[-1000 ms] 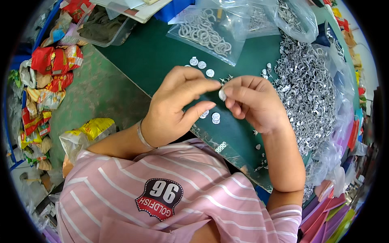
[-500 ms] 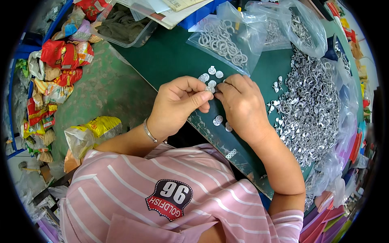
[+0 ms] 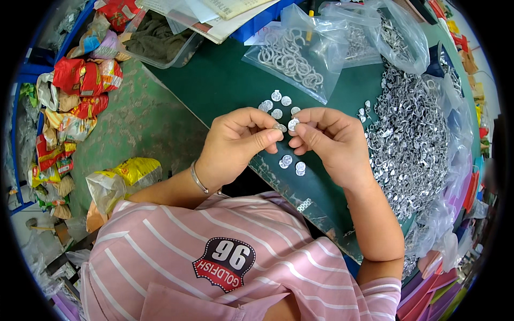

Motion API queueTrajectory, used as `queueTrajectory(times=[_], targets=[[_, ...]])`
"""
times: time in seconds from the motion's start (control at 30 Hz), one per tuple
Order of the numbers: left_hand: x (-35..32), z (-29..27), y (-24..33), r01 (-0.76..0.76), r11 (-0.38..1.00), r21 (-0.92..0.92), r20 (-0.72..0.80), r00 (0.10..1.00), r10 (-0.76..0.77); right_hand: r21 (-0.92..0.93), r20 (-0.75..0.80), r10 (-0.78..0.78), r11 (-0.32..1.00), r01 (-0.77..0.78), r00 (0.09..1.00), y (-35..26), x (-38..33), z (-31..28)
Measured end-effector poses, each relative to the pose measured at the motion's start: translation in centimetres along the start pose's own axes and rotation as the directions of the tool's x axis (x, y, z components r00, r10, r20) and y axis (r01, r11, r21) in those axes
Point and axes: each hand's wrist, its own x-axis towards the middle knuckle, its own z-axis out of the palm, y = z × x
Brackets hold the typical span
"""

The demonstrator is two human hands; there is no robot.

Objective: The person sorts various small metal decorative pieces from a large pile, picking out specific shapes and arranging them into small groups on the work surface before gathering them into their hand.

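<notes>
Between the thumb and forefinger of my left hand (image 3: pixel 240 140) is a small silvery disc (image 3: pixel 279 128), held nearly flat. My right hand (image 3: pixel 333 140) pinches another round silver charm (image 3: pixel 293 124) close beside it, its face toward me. The two pieces are almost together, at the table's near edge. Just beyond my fingers lie several loose round charms (image 3: pixel 276 113) on the green tabletop. Two small groups of the same discs, one group (image 3: pixel 286 161) and a second group (image 3: pixel 300 168), rest on the nearer side, below my hands.
A large heap of small metal parts (image 3: pixel 409 147) covers the right of the table (image 3: pixel 214 75). Behind stand a clear bag of metal rings (image 3: pixel 292 59) and another bag of parts (image 3: pixel 399 40). A plastic tub with dark cloth (image 3: pixel 160 43) is back left; crumpled packets (image 3: pixel 80 75) lie left.
My right hand has drawn back from the table, turned, and now shows a charm between its fingertips. My left hand has lowered slightly, keeping its disc.
</notes>
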Motion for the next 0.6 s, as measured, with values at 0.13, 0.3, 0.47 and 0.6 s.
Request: queueTrajectory(times=[0.13,0.3,0.47,0.6], targets=[[0.0,0.2,0.4,0.022,0.997,0.075,0.018,1.0,-0.023,0.056,-0.005,0.019,0.998,-0.018,1.0,0.0,-0.2,0.0],[0.1,0.8,1.6,0.268,0.956,-0.118,0.082,0.962,-0.259,-0.554,0.091,-0.43,0.728,0.405,0.898,0.4,-0.7,0.8],[0.2,-1.2,2.1,0.427,0.813,-0.396,0.219,0.904,-0.368,-0.689,0.225,-0.666,0.407,0.599,0.711,-0.3,0.6,0.0],[0.2,-0.9,3.3,0.3,0.92,-0.253,0.087,0.954,-0.287,-0.803,0.197,-0.645,0.326,0.499,0.738,0.4,2.2,-1.5]])
